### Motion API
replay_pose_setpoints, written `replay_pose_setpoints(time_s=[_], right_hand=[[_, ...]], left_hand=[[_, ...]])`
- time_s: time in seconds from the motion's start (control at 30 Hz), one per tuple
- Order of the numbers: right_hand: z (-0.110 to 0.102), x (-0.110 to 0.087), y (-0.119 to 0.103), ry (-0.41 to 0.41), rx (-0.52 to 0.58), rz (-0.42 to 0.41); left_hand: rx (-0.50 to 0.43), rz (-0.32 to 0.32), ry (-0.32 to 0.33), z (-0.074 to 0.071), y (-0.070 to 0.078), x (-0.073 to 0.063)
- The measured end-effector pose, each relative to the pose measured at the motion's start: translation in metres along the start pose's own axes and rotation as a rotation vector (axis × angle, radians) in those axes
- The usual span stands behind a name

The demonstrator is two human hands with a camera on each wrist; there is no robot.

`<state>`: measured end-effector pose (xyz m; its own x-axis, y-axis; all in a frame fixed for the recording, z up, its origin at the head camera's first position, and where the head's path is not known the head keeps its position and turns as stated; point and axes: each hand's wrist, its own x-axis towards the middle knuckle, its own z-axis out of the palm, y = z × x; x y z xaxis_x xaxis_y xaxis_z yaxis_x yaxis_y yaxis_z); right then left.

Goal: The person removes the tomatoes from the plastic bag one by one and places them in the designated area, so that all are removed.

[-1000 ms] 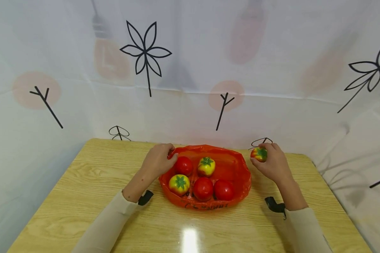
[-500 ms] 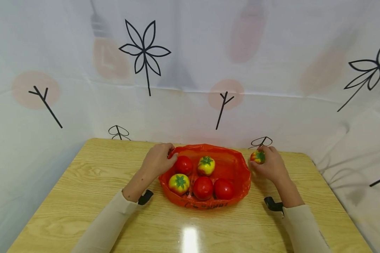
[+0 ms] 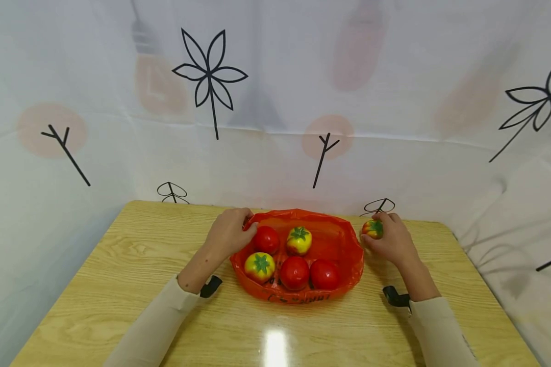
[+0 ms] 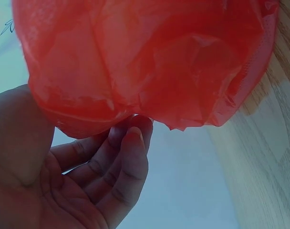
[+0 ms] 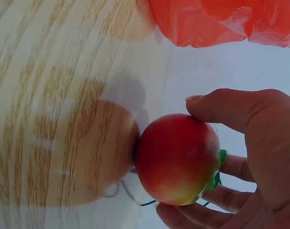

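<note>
A red plastic bag (image 3: 330,237), its mouth spread wide, sits on the table with toy tomatoes inside. Two are yellow with green leaf tops, a rear one (image 3: 299,240) and a front-left one (image 3: 259,267); three are plain red, including the front-right one (image 3: 324,274). My left hand (image 3: 229,232) pinches the bag's rim at its left back; the left wrist view shows that hand's fingers (image 4: 130,162) behind the plastic. Right of the bag, my right hand (image 3: 395,239) holds a red-and-yellow toy tomato (image 5: 178,160) between thumb and fingers, its round bottom at the tabletop.
The wooden table (image 3: 119,285) ends at the back against a white patterned cloth (image 3: 266,102). Black wrist straps (image 3: 396,296) show below both hands. Dark lettering runs along the bag's front.
My right hand has lowered slightly with the toy tomato and turned it a little. The left hand and the bag have stayed in place.
</note>
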<state>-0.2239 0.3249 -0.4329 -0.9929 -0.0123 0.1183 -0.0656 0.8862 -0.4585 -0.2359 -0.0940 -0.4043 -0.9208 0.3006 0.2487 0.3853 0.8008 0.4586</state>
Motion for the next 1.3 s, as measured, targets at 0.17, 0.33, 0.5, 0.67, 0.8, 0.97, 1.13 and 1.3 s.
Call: replay_pose_setpoints(time_s=[0.17,0.33,0.5,0.67,0.8,0.97,1.13,1.3], right_hand=[[0.001,0.000,-0.001,-0.003,-0.014,-0.008],[-0.003,0.000,-0.005,0.010,-0.024,-0.031],[-0.010,-0.003,-0.012,0.051,-0.030,-0.083],[-0.015,-0.007,-0.023,0.098,-0.036,-0.137],[-0.018,-0.011,-0.033,0.134,-0.040,-0.175],[-0.021,-0.015,-0.046,0.159,-0.035,-0.202],[-0.021,-0.018,-0.054,0.170,-0.024,-0.228],[-0.021,-0.021,-0.061,0.197,-0.014,-0.261]], left_hand=[[0.003,-0.008,-0.006,0.000,0.000,0.000],[0.003,-0.017,-0.011,-0.001,0.000,0.000],[0.002,-0.018,-0.014,0.000,0.000,0.000],[0.005,-0.015,-0.013,-0.001,0.000,0.000],[0.005,-0.015,-0.011,-0.001,0.000,0.000],[0.006,-0.017,-0.012,0.000,0.000,0.000],[0.008,-0.021,-0.016,0.000,0.000,-0.001],[0.008,-0.023,-0.017,0.000,0.001,0.000]])
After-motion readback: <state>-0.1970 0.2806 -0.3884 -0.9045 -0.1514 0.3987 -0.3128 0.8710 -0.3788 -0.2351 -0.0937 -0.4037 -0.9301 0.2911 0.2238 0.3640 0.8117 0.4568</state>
